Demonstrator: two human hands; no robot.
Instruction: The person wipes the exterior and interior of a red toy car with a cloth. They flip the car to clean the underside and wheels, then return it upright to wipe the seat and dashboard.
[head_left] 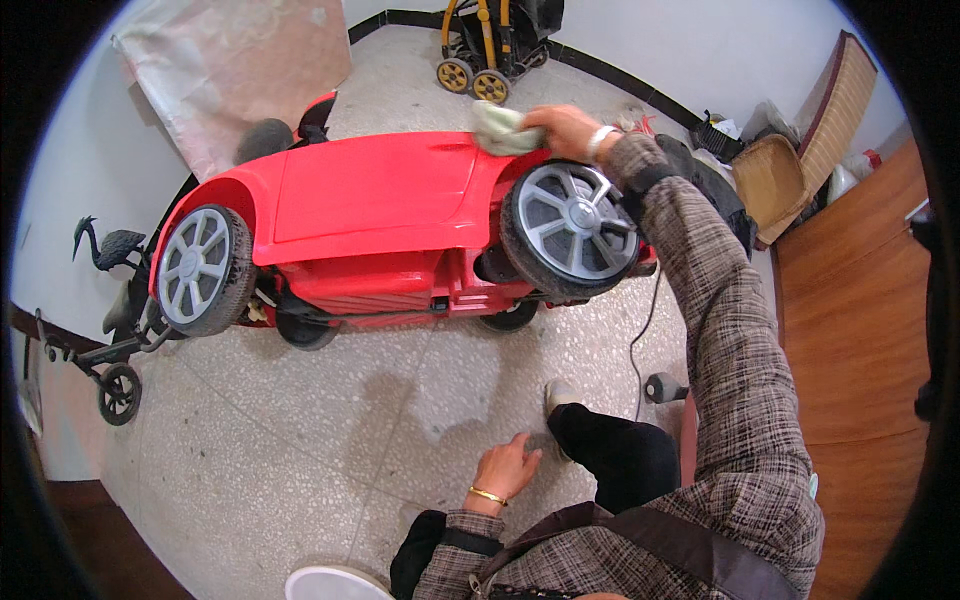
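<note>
Your right hand [568,130] is closed on a pale green cloth [503,128], pressing it to the top edge of the red ride-on toy car [375,195], which lies tipped on its side on the speckled floor [300,440]; keep the cloth flat and wipe along the panel, away from the grey wheel [570,225] just below your grip; your left hand [503,470] holds nothing, fingers spread on the floor as a brace; car body glossy red plastic, underside facing you.
</note>
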